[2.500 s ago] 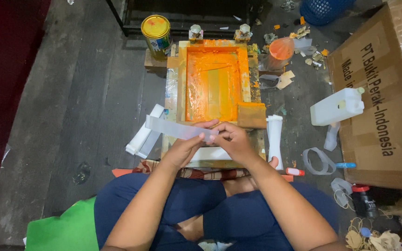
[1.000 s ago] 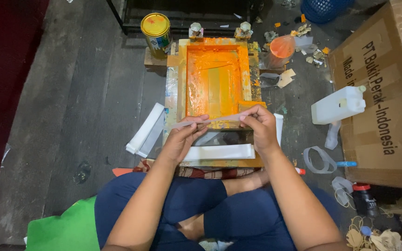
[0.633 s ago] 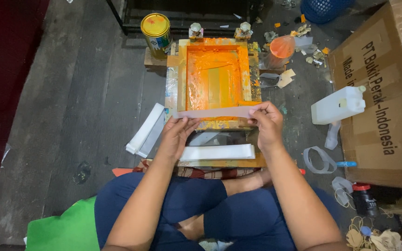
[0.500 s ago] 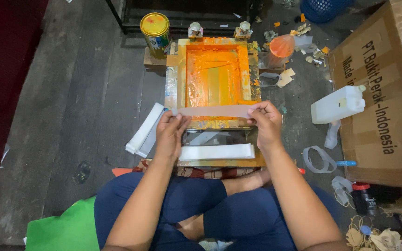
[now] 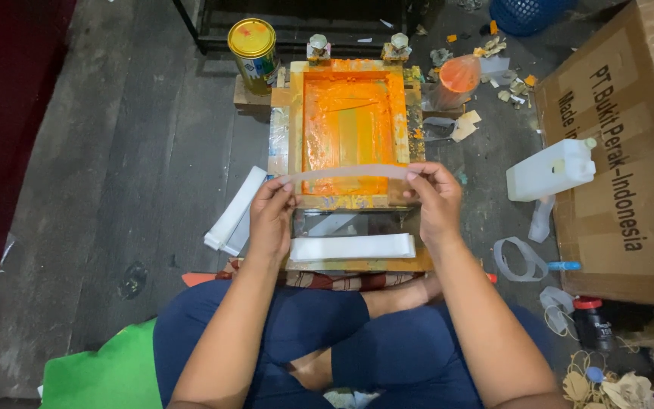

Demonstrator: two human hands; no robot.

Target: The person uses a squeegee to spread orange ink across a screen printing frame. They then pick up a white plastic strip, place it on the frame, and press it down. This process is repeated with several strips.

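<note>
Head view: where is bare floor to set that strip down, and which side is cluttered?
Bare grey floor lies left of the orange-inked screen frame, between the yellow-lidded tin and the white strip stack. A smaller bare patch sits between frame and white plastic jug. The right is crowded: cardboard box, tape scraps, rubber bands. Both hands, left and right, hold the translucent strip.

Single head cam, looking almost straight down over the seated person's crossed legs at the floor (image 5: 115,151). Lens is facing forward and down: knees at bottom edge, orange screen frame (image 5: 346,132) lying centre-top, cardboard box (image 5: 622,151) cutting off at right. Sitting close, arm's reach: left hand (image 5: 270,220) and right hand (image 5: 437,204) are filling mid-frame. No second view is overlapping it.
</note>
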